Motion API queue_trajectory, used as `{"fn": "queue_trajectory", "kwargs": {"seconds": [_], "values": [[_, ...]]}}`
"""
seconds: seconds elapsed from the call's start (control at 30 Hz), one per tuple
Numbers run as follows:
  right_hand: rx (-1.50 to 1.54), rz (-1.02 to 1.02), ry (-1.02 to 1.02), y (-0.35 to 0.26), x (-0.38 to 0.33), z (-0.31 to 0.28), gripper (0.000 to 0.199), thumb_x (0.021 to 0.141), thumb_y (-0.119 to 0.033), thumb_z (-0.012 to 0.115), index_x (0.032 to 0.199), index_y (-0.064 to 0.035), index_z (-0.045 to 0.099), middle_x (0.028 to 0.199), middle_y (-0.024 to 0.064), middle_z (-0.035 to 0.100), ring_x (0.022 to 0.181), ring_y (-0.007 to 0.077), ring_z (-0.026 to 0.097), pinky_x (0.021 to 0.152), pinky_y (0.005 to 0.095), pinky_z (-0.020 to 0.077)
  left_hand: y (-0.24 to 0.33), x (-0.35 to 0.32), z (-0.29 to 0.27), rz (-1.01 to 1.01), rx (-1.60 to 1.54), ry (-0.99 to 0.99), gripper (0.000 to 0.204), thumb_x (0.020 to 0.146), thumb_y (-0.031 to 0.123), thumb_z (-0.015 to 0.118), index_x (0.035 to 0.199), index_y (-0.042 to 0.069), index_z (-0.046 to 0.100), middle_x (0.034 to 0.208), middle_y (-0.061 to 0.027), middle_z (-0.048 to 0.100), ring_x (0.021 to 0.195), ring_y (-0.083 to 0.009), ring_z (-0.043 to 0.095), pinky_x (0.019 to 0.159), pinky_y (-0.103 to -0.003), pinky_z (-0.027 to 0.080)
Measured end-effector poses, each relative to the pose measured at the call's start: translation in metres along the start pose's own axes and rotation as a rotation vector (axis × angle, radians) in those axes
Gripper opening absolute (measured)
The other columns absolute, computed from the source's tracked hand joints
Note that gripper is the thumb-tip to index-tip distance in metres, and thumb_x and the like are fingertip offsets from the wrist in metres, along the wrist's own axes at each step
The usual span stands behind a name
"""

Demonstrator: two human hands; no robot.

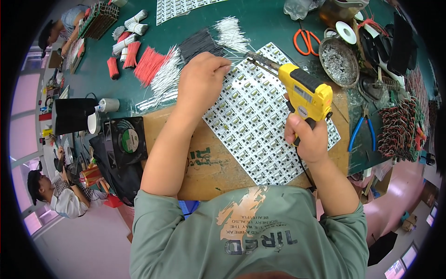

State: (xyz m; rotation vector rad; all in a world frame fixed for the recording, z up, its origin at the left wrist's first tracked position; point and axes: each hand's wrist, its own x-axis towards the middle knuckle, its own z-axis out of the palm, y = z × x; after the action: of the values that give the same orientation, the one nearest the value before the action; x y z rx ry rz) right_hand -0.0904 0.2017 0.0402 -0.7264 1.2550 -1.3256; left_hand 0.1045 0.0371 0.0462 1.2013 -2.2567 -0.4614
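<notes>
I see a round green-and-white label [130, 140] on the black fan's hub left of my board, a small oval label [302, 111] on the yellow soldering gun, and lit screens [402, 263] at lower right.

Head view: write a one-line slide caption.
Right hand aims a yellow soldering gun at a white circuit-board panel while the left hand pinches a wire there.

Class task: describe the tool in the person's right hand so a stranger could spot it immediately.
Start at the white panel of small circuit boards on the green table. Over its right edge, the right hand grips a soldering gun. It is the only bright yellow, pistol-shaped tool, unlike the orange scissors and blue pliers nearby.
</notes>
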Motion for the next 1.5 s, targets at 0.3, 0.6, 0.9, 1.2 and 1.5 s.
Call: {"fn": "queue_trajectory", "kwargs": {"seconds": [0.3,0.6,0.9,1.2,1.5], "values": [[-0.06,0.066,-0.005,0.003,0.007,0.0,0.024,0.088,-0.02,0.067,0.101,-0.0011,0.059,0.069,-0.0016,0.056,0.056,0.0051,0.05,0.049,0.0215,0.0411,-0.005,0.003,0.021,-0.05,-0.031,-0.028,0.009,0.08,0.013,0.066,0.084,0.008,0.073,0.079,-0.0095,0.064,0.08,-0.0298,0.062,0.072,-0.04,0.049],[-0.148,0.076,0.01,0.003,0.006,-0.002,0.022,0.087,-0.022,0.068,0.093,-0.0016,0.061,0.066,-0.0021,0.056,0.055,0.0057,0.05,0.05,0.0232,0.041,-0.007,0.003,0.022,0.028,-0.01,-0.05,0.012,0.081,0.011,0.066,0.09,0.006,0.072,0.083,-0.0101,0.066,0.082,-0.0287,0.063,0.074,-0.036,0.05],[-0.134,0.092,0.014,0.001,0.006,0.001,0.023,0.086,-0.02,0.068,0.096,-0.0009,0.061,0.068,-0.0023,0.056,0.056,0.0048,0.049,0.05,0.0231,0.0399,-0.006,0.003,0.024,0.071,0.035,-0.033,0.009,0.079,0.009,0.067,0.087,0.006,0.071,0.08,-0.0103,0.064,0.08,-0.0294,0.062,0.072,-0.037,0.05],[-0.118,0.094,0.005,0.002,0.006,0.001,0.022,0.087,-0.019,0.067,0.097,-0.0013,0.06,0.07,-0.0027,0.056,0.057,0.0045,0.049,0.05,0.0224,0.0396,-0.006,0.004,0.024,0.073,0.045,-0.025,0.009,0.079,0.01,0.067,0.086,0.006,0.071,0.08,-0.0105,0.064,0.079,-0.0294,0.062,0.072,-0.038,0.05],[-0.131,0.077,0.012,0.003,0.005,0.0,0.024,0.087,-0.019,0.067,0.101,-0.0013,0.059,0.071,-0.0031,0.056,0.058,0.004,0.049,0.051,0.0222,0.0404,-0.002,0.003,0.027,0.011,0.046,-0.002,0.01,0.081,0.011,0.065,0.085,0.005,0.071,0.081,-0.0115,0.065,0.08,-0.0305,0.063,0.072,-0.038,0.05]]}}
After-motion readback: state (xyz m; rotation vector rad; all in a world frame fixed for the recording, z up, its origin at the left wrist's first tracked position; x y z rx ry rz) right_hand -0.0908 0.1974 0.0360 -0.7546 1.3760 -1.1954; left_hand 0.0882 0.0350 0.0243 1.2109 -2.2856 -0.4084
